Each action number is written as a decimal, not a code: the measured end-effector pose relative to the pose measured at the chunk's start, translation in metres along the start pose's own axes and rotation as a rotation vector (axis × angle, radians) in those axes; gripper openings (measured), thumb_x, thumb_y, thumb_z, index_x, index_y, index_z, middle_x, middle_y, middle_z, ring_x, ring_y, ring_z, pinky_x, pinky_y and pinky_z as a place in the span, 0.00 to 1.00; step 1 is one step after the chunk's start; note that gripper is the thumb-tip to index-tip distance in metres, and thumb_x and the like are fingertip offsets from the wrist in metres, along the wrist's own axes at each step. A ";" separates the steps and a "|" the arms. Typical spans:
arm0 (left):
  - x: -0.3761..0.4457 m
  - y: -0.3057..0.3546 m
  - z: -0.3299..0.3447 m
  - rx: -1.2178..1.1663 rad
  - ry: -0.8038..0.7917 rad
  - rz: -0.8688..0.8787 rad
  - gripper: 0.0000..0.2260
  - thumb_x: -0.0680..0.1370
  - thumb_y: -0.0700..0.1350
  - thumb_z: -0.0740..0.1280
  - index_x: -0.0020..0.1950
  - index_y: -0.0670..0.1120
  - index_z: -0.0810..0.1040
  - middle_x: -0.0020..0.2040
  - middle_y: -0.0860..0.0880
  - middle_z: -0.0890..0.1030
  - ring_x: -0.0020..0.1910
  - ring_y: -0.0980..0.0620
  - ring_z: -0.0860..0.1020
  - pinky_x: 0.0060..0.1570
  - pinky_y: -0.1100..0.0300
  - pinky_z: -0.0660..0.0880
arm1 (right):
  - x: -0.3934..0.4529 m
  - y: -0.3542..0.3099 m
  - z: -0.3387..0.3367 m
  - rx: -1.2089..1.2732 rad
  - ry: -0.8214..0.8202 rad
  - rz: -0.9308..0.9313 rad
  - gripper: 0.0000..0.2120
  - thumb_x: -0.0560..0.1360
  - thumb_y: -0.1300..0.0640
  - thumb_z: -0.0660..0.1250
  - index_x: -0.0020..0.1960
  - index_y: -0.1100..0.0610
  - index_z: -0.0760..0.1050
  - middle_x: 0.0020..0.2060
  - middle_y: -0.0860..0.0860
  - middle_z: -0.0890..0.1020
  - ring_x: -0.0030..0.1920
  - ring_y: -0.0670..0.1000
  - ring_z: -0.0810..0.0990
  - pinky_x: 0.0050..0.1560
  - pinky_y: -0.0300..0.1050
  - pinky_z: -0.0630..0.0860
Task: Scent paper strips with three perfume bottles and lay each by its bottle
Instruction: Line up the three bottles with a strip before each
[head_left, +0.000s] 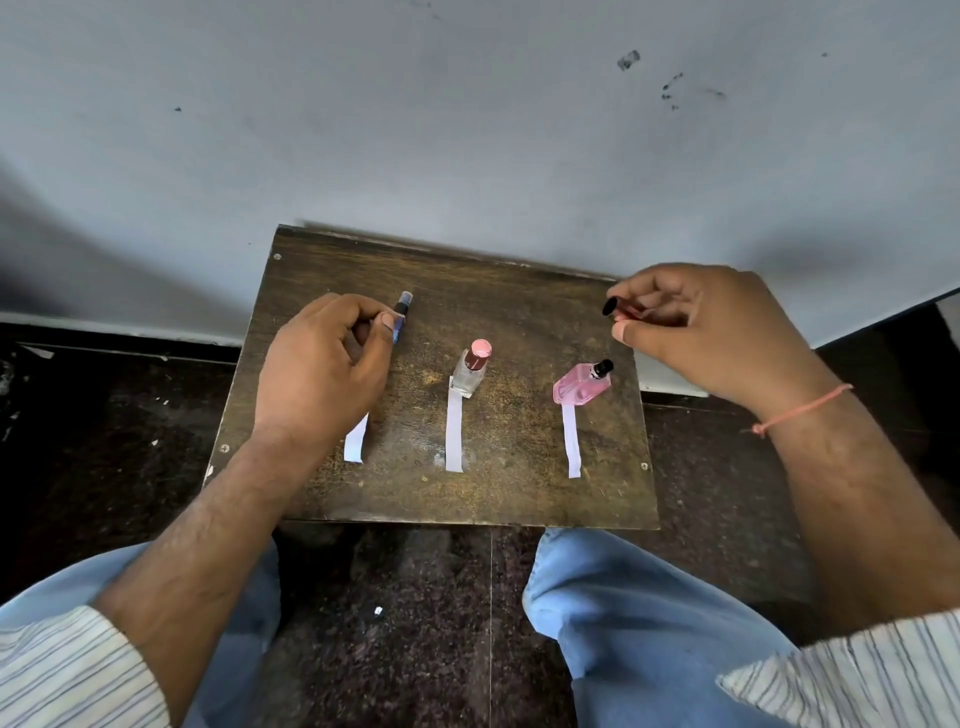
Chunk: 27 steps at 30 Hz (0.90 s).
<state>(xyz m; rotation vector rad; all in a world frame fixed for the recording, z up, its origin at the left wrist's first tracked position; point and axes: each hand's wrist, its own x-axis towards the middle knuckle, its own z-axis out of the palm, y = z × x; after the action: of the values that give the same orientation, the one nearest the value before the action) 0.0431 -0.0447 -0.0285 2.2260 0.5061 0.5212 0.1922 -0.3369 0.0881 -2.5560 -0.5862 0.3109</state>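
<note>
On a small dark wooden table three perfume bottles stand in a row. My left hand grips the slim blue bottle at the left; a white strip lies partly under that hand. The clear bottle with a pink cap stands in the middle with a strip in front of it. The pink bottle at the right shows a bare black nozzle, and a strip lies before it. My right hand holds a small dark cap above the table's right rear corner.
A pale wall rises right behind the table. Dark speckled floor surrounds it, with a white skirting piece at the right. My knees in blue jeans sit just below the table's front edge.
</note>
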 end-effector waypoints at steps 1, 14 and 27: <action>0.001 -0.001 -0.001 0.001 0.005 -0.014 0.06 0.84 0.48 0.69 0.52 0.50 0.85 0.41 0.58 0.79 0.37 0.59 0.75 0.36 0.63 0.70 | -0.006 0.002 0.001 -0.012 0.009 -0.002 0.13 0.78 0.51 0.78 0.61 0.41 0.86 0.50 0.37 0.85 0.48 0.31 0.83 0.47 0.20 0.70; 0.009 -0.018 0.004 -0.142 0.043 -0.219 0.09 0.85 0.51 0.66 0.58 0.52 0.85 0.36 0.54 0.78 0.30 0.54 0.70 0.31 0.61 0.68 | -0.051 0.032 0.035 0.135 0.173 0.049 0.12 0.77 0.57 0.79 0.55 0.42 0.83 0.46 0.40 0.85 0.47 0.37 0.82 0.43 0.21 0.71; 0.006 -0.015 0.012 -0.166 0.018 -0.228 0.09 0.86 0.50 0.66 0.60 0.52 0.85 0.36 0.58 0.77 0.31 0.55 0.70 0.31 0.62 0.68 | -0.036 0.036 0.044 0.063 0.135 -0.048 0.15 0.77 0.59 0.79 0.63 0.48 0.86 0.47 0.38 0.81 0.50 0.35 0.80 0.47 0.20 0.70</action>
<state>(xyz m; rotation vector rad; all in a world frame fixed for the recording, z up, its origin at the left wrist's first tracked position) 0.0518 -0.0394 -0.0466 1.9772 0.6904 0.4472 0.1592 -0.3639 0.0361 -2.4757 -0.5763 0.1365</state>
